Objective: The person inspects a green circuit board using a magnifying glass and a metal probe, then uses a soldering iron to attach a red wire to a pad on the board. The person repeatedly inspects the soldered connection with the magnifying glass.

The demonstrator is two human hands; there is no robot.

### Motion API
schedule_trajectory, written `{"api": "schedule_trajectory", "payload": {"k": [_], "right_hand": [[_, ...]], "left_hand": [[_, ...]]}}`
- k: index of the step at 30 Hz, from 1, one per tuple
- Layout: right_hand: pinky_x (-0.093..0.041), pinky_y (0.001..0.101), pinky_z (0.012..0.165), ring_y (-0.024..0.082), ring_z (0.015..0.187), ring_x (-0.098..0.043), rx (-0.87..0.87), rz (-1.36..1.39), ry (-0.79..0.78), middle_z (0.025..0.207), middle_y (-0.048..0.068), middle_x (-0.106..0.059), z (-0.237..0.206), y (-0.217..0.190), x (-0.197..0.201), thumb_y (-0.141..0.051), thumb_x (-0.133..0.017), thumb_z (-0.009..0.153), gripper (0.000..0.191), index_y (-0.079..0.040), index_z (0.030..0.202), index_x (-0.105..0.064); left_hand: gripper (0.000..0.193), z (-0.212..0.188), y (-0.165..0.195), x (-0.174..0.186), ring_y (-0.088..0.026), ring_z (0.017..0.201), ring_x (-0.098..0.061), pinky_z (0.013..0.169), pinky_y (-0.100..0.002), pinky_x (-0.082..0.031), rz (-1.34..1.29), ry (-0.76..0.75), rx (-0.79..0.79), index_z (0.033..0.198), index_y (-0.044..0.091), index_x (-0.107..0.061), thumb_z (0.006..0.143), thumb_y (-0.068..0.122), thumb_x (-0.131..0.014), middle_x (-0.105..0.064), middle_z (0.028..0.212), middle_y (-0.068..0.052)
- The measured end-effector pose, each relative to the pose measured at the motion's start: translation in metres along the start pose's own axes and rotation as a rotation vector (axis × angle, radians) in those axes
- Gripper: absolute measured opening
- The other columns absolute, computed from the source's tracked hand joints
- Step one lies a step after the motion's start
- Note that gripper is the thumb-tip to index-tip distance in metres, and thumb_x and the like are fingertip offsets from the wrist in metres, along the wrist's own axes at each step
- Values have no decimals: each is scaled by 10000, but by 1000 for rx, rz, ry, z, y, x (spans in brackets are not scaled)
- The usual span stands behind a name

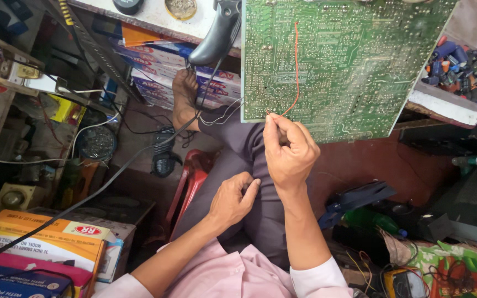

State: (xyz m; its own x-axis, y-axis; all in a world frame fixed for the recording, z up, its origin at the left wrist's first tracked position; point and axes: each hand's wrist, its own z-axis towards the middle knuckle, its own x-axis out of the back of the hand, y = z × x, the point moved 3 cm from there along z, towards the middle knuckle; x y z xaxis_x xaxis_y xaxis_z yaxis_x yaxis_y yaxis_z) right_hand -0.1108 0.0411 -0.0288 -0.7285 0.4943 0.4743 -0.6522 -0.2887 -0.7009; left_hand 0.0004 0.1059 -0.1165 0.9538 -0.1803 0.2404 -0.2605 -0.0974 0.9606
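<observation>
Two fingers of my right hand (pixel 289 150) pinch the thin red wire (pixel 295 72) at the green circuit board (pixel 349 66) edge. My left hand (pixel 232 200) rests loosely curled on my grey trouser leg (pixel 252 165), holding nothing.

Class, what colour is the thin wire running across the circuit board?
Red wire, seen in the head view, against the green circuit board.

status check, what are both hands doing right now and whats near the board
Right hand pinching red wire end at green circuit board edge. Left hand on lap, holding nothing visible. Black tool handle hangs beside board.
</observation>
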Motion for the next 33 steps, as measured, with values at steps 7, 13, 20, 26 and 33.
{"api": "schedule_trajectory", "payload": {"k": [7,13,20,26,33], "right_hand": [[-495,244,597,84,643,-638,5,-4,-1,783,50,-676,0,0,-1,-17,-784,956,90,0,1040,-755],[-470,233,554,74,628,-615,-64,38,11,782,46,-673,-1,1,-1,-14,-782,954,85,4,1033,-757],[-476,241,567,80,633,-620,-28,15,2,778,47,-671,-1,1,-2,-10,-782,951,93,5,1038,-755],[-496,247,595,86,643,-636,12,-6,11,785,49,-674,0,-1,-2,-8,-782,955,92,4,1042,-753],[-494,243,588,80,647,-634,-14,13,12,790,51,-678,0,-1,-2,-7,-782,959,85,7,1038,-753]], "left_hand": [[286,0,3,2,-339,623,-639,586,-436,-477,-2,-10,33,787,16,-615,936,254,-670,-656,711,-177],[278,1,6,3,-338,617,-640,579,-437,-474,-5,-1,32,792,18,-622,931,254,-673,-657,715,-176],[280,1,4,3,-342,617,-644,581,-440,-476,10,-21,75,790,19,-627,929,257,-673,-661,708,-176],[284,0,2,2,-340,637,-650,597,-435,-483,-9,-11,43,782,15,-620,932,251,-670,-660,712,-178],[280,-1,-1,1,-341,636,-648,597,-435,-481,-10,-10,50,788,16,-621,931,252,-671,-662,722,-178]]}}
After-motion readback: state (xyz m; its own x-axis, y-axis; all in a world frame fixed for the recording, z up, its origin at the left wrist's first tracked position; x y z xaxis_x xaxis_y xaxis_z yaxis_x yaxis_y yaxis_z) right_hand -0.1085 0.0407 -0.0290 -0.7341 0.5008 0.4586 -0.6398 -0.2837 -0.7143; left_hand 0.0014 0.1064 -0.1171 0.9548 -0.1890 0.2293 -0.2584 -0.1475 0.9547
